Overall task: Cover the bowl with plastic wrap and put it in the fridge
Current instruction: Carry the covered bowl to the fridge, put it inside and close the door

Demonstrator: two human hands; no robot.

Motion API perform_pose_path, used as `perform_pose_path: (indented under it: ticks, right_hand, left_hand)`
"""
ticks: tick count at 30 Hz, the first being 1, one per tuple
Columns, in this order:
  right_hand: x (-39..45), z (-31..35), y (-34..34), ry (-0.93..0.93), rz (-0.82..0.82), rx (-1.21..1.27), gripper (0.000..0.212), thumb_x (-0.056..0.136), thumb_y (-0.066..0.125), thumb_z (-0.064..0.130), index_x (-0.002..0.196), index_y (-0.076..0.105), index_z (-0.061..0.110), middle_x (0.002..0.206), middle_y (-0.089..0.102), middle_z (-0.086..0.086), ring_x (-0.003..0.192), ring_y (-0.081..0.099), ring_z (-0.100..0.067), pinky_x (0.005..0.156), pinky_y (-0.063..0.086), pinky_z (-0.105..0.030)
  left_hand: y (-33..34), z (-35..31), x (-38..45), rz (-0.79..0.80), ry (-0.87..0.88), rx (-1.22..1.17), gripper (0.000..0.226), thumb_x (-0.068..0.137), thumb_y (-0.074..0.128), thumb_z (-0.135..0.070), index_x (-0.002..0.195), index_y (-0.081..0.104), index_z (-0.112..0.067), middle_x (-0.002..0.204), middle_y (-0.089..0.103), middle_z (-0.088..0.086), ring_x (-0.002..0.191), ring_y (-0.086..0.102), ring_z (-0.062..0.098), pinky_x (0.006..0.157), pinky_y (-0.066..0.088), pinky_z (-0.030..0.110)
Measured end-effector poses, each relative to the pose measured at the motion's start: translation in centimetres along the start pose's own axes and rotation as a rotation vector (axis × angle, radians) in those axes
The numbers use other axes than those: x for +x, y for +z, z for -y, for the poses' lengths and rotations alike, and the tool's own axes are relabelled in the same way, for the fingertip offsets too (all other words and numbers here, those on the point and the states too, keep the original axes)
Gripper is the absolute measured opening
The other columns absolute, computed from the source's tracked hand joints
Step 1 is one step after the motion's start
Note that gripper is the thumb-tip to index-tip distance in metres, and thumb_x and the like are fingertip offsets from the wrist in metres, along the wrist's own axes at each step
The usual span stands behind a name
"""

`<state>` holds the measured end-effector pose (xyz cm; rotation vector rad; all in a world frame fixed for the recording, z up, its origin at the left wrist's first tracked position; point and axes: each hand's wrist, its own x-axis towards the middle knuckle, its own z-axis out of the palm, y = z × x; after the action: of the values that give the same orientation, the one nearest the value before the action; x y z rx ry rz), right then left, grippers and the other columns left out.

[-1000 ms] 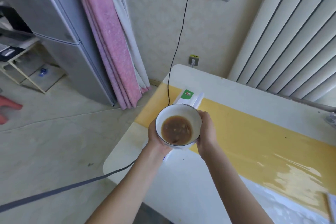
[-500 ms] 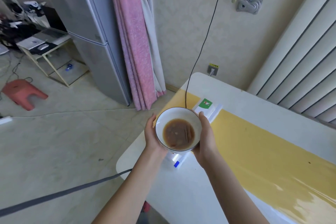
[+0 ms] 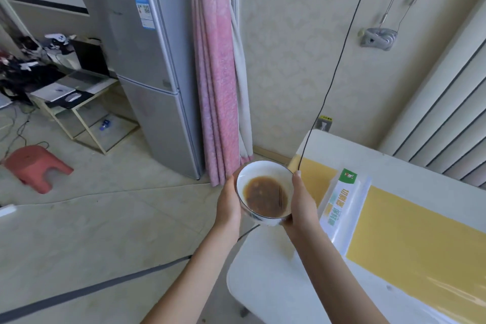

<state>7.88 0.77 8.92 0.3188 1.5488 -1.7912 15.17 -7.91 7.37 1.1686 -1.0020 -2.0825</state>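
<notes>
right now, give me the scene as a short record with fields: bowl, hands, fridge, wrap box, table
bowl: white bowl of brown liquid, held in the air off the table's corner; whether wrap covers it, cannot tell
hands: left hand and right hand grip opposite sides
fridge: grey fridge, both doors closed, beside the pink curtain
wrap box: plastic wrap box lying on the table
table: white table with a yellow strip
</notes>
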Motion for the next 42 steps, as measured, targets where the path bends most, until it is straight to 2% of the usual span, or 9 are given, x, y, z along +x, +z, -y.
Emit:
perform_pose_path:
  ticks: [3, 7, 15, 18, 23, 29, 35, 39, 42]
  right_hand:
    - [-0.2, -0.8, 4.7, -0.038, 0.021, -0.002, 0.032, 0.094, 0.048, 0.051, 0.086, 0.057, 0.021, 0.094, 0.063, -0.003, 0.103, 0.063, -0.03, 0.096, 0.051, -0.048]
    - [-0.7, -2.0, 10.8, -0.1, 0.058, 0.004, 0.032, 0.094, 0.048, 0.051, 0.083, 0.059, 0.022, 0.1, 0.067, -0.007, 0.103, 0.065, -0.028, 0.098, 0.05, -0.047]
    - [0.2, -4.4, 21.6, -0.082, 0.068, -0.064, 0.059, 0.079, 0.055, 0.061, 0.123, 0.057, 0.021, 0.127, 0.061, -0.003, 0.115, 0.059, -0.027, 0.102, 0.046, -0.048]
    - [1.2, -5.1, 25.4, -0.033, 0.117, -0.061, 0.051, 0.086, 0.057, 0.052, 0.122, 0.056, 0.016, 0.117, 0.064, -0.01, 0.108, 0.062, -0.031, 0.099, 0.048, -0.05]
    - [3.8, -5.6, 33.1, 0.024, 0.234, -0.083, 0.041, 0.092, 0.055, 0.043, 0.111, 0.059, 0.007, 0.103, 0.068, -0.017, 0.097, 0.066, -0.033, 0.097, 0.049, -0.053]
    - [8.9, -4.7, 44.1, 0.081, 0.391, -0.123, 0.05, 0.094, 0.05, 0.048, 0.12, 0.058, 0.007, 0.115, 0.067, -0.02, 0.104, 0.065, -0.037, 0.093, 0.051, -0.052]
    - [14.3, -1.8, 56.1, 0.043, 0.45, -0.272, 0.039, 0.098, 0.044, 0.045, 0.1, 0.063, 0.011, 0.088, 0.07, -0.012, 0.08, 0.066, -0.029, 0.074, 0.054, -0.041]
    - [16.6, -0.6, 63.8, -0.008, 0.505, -0.401, 0.051, 0.094, 0.042, 0.056, 0.123, 0.058, 0.017, 0.115, 0.067, -0.016, 0.101, 0.066, -0.035, 0.085, 0.054, -0.055]
    - [18.4, -0.3, 68.8, -0.069, 0.519, -0.477, 0.049, 0.093, 0.043, 0.058, 0.121, 0.06, 0.022, 0.113, 0.069, -0.012, 0.098, 0.068, -0.031, 0.078, 0.058, -0.049]
  left_hand:
    - [-3.9, -2.5, 1.7, 0.02, 0.011, 0.068, 0.037, 0.099, 0.038, -0.043, 0.089, 0.069, -0.025, 0.097, 0.071, -0.003, 0.109, 0.061, 0.018, 0.105, 0.042, 0.038]
    - [-7.4, -7.5, 5.3, 0.116, -0.064, 0.117, 0.046, 0.093, 0.045, -0.049, 0.116, 0.064, -0.014, 0.111, 0.07, 0.007, 0.105, 0.064, 0.021, 0.091, 0.05, 0.034]
    - [-15.3, -15.2, 9.5, 0.234, -0.238, 0.089, 0.047, 0.087, 0.047, -0.056, 0.106, 0.067, -0.018, 0.099, 0.073, 0.01, 0.096, 0.066, 0.028, 0.08, 0.054, 0.045]
    - [-18.2, -17.3, 11.2, 0.239, -0.249, 0.112, 0.049, 0.085, 0.051, -0.058, 0.114, 0.062, -0.021, 0.109, 0.071, 0.011, 0.102, 0.066, 0.028, 0.084, 0.054, 0.051]
    - [-21.2, -21.6, 15.0, 0.063, -0.187, 0.098, 0.033, 0.087, 0.053, -0.051, 0.099, 0.06, -0.02, 0.095, 0.069, 0.01, 0.09, 0.065, 0.026, 0.072, 0.055, 0.043]
    - [-24.2, -28.1, 23.9, -0.115, -0.132, -0.023, 0.043, 0.087, 0.051, -0.053, 0.1, 0.062, -0.014, 0.094, 0.067, 0.016, 0.092, 0.063, 0.034, 0.083, 0.051, 0.047]
    - [-26.6, -36.6, 33.7, -0.184, -0.088, -0.108, 0.034, 0.09, 0.05, -0.048, 0.094, 0.059, -0.016, 0.095, 0.065, 0.017, 0.098, 0.06, 0.036, 0.095, 0.047, 0.054]
    - [-28.6, -42.0, 39.2, -0.222, -0.057, -0.161, 0.045, 0.088, 0.051, -0.049, 0.115, 0.057, -0.013, 0.105, 0.065, 0.019, 0.1, 0.06, 0.039, 0.077, 0.053, 0.046]
    - [-30.4, -46.0, 42.9, -0.247, -0.046, -0.141, 0.042, 0.091, 0.05, -0.046, 0.115, 0.055, -0.013, 0.096, 0.062, 0.016, 0.089, 0.059, 0.035, 0.064, 0.05, 0.037]
